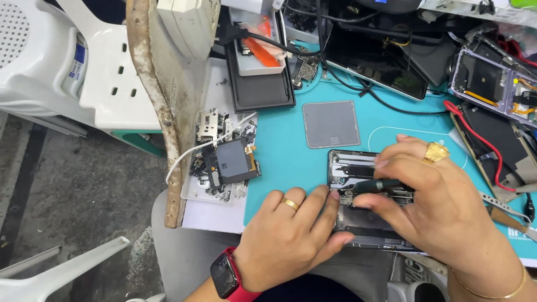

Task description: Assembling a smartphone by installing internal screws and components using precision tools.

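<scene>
Black screwdriver (376,185) pinched in right hand (442,215) fingers, lying horizontal, tip toward left over opened phone (358,223), centre-right; left hand (291,240) fingers flat, pressing phone's left edge.

Left hand (291,237) presses on opened phone (358,218); right hand (436,201) grips dark screwdriver (375,185) over it; grey square plate (330,124) just beyond the fingers.

opened phone (358,193) on the mat (279,151), square panel (331,124) behind it, parts tray (221,162) left.
</scene>
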